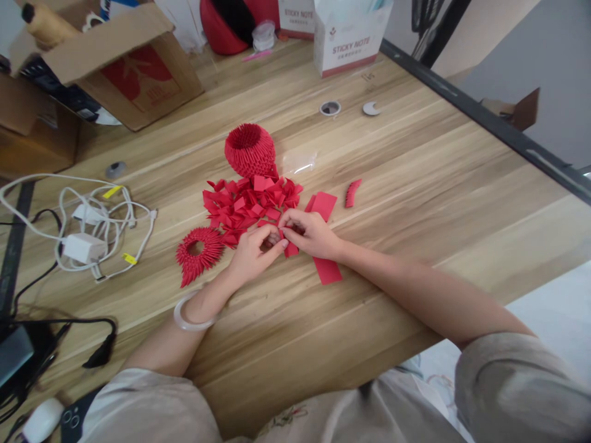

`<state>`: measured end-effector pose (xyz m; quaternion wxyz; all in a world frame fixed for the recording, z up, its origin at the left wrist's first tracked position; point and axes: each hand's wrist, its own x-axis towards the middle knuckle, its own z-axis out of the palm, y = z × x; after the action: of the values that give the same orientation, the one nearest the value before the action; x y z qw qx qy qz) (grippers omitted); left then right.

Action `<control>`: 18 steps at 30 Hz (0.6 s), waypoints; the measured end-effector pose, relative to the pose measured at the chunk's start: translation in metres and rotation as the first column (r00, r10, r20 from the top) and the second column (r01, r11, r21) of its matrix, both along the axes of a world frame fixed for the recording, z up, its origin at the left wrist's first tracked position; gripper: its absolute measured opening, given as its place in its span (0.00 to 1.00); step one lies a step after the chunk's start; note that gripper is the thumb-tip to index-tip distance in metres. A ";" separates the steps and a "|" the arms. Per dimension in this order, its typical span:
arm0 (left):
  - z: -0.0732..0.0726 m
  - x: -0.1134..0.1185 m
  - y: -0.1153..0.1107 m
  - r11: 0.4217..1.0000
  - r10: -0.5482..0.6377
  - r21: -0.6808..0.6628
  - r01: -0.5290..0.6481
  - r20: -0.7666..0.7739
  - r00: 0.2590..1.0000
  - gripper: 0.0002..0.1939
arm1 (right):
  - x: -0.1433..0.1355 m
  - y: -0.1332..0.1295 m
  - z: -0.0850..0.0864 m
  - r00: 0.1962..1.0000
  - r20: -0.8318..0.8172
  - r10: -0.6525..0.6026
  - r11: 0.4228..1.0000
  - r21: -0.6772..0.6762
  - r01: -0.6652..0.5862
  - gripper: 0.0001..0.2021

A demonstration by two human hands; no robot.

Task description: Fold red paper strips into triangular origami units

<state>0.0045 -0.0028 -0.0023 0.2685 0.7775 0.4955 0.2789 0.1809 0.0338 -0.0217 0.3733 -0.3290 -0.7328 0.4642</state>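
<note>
Fingertips of my left hand (258, 249) and my right hand (310, 232) meet over the table, both closed on a small red paper piece (290, 249). Just beyond them lies a pile of folded red paper pieces (252, 203). A round red paper bowl (250, 151) made of many folded units stands behind the pile. To the left of the pile, a spiky red paper ring (198, 252) with a pointed tail lies flat. Red paper strips (327, 271) lie beside and partly under my right hand. A short curved red piece (353, 193) rests farther right.
Tangled white cables with a charger (84, 248) lie at the left. Cardboard boxes (133, 74) and a sticky note box (351, 40) stand at the back. A clear plastic wrapper (300, 162) lies beside the bowl. Black cables and a device are at lower left.
</note>
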 end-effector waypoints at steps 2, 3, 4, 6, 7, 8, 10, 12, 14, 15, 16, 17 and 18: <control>0.001 0.000 0.000 1.000 0.002 -0.002 -0.002 0.000 1.000 0.09 | -0.001 0.000 0.000 1.000 0.002 -0.010 1.000 -0.002 0.010 0.02; 0.001 0.000 0.000 1.000 0.000 -0.002 0.000 0.002 1.000 0.09 | -0.001 0.000 0.000 1.000 -0.002 -0.006 1.000 -0.004 0.006 0.02; 0.001 0.000 0.000 1.000 -0.002 -0.002 0.002 0.005 1.000 0.09 | -0.001 0.000 0.000 1.000 -0.006 -0.001 1.000 -0.006 0.001 0.02; 0.002 0.000 0.000 1.000 -0.005 -0.004 0.005 0.011 1.000 0.09 | 0.000 0.000 -0.001 1.000 -0.013 0.013 1.000 -0.013 -0.013 0.02; 0.001 0.000 0.000 1.000 -0.006 -0.005 0.006 0.011 1.000 0.09 | 0.000 0.001 0.000 1.000 -0.014 0.020 1.000 -0.016 -0.020 0.02; 0.001 0.000 0.000 1.000 -0.006 -0.005 0.006 0.010 1.000 0.09 | 0.000 0.001 0.000 1.000 -0.014 0.026 0.999 -0.018 -0.027 0.03; 0.001 0.000 0.000 1.000 -0.008 -0.004 0.008 0.004 1.000 0.09 | 0.001 0.002 0.000 0.999 -0.016 0.037 0.999 -0.021 -0.037 0.03; 0.000 0.000 0.000 1.000 -0.009 -0.003 0.009 0.000 1.000 0.09 | 0.001 0.002 0.000 0.999 -0.017 0.042 0.999 -0.021 -0.042 0.03; 0.000 0.000 0.000 1.000 -0.010 -0.002 0.010 -0.001 1.000 0.10 | 0.001 0.002 0.000 0.999 -0.015 0.045 0.999 -0.023 -0.046 0.04; 0.001 0.000 0.000 1.000 -0.010 -0.003 0.010 0.000 1.000 0.10 | 0.001 0.002 0.000 0.999 -0.013 0.048 0.999 -0.022 -0.048 0.04; 0.001 0.001 0.000 1.000 -0.009 -0.004 0.009 0.001 1.000 0.10 | 0.001 0.002 0.000 0.999 -0.011 0.050 0.999 -0.021 -0.050 0.04; 0.001 0.001 0.000 1.000 -0.007 -0.006 0.007 0.002 1.000 0.10 | 0.001 0.002 0.000 0.999 -0.010 0.053 0.998 -0.019 -0.053 0.04; 0.002 0.001 0.000 1.000 -0.005 -0.010 0.005 0.003 1.000 0.10 | 0.001 0.002 0.000 0.998 -0.009 0.054 0.998 -0.016 -0.054 0.04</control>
<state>0.0053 -0.0027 -0.0005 0.2740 0.7770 0.4944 0.2770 0.1822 0.0360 -0.0213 0.3609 -0.3101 -0.7361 0.4814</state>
